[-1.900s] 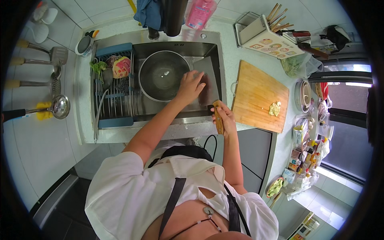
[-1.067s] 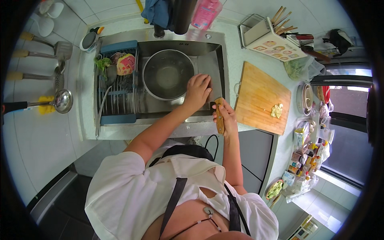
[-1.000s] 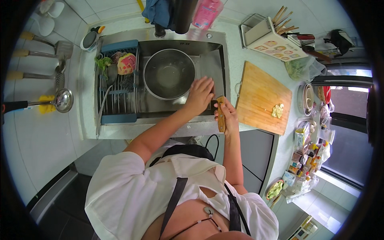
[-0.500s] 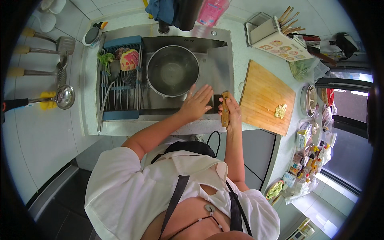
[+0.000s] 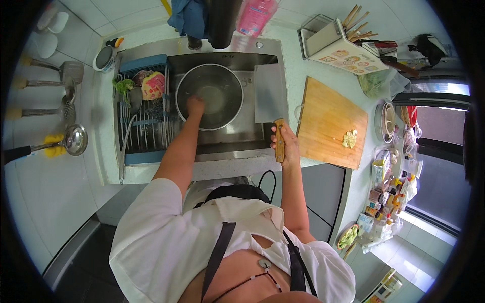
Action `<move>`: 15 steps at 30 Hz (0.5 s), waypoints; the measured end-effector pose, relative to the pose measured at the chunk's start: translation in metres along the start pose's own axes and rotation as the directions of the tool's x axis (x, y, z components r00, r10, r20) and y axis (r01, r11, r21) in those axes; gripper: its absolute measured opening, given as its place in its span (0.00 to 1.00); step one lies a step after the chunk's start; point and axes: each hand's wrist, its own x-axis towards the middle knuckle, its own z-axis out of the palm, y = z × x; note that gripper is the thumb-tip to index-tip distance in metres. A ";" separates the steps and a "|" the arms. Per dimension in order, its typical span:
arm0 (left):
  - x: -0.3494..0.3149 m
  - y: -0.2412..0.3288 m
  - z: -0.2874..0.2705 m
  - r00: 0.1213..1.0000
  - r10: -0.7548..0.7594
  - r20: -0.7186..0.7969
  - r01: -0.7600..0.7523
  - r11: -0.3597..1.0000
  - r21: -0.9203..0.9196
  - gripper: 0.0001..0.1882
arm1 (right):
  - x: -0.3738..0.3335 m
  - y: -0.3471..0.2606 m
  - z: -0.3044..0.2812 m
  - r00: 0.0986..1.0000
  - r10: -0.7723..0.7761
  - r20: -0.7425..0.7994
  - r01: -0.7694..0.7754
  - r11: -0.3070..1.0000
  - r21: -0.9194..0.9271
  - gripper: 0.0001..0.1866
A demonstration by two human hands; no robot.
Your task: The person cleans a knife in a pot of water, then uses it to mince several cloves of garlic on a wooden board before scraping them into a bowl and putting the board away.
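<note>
Evidently, the left hand [image 5: 195, 106] is inside a round silver metal basin [image 5: 235, 96] containing liquid, within the steel sink [image 5: 251, 137]; its fingertips are obscured, so finger opening and any grip cannot be told. The right hand [image 5: 287, 144] has fingers wrapped around the brown wooden handle [image 5: 279, 149] of a rectangular steel cleaver [image 5: 270, 96]. A blue-ended wire rack [image 5: 146, 156] contains green leaves [image 5: 123, 87]. The upper edge cuts off a black cylinder [image 5: 222, 22].
</note>
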 end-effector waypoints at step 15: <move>-0.142 0.164 -0.033 0.281 0.938 0.203 -0.904 0.330 -0.273 0.28 | 0.017 0.000 0.015 0.997 0.047 0.056 -0.043 0.997 -0.072 0.21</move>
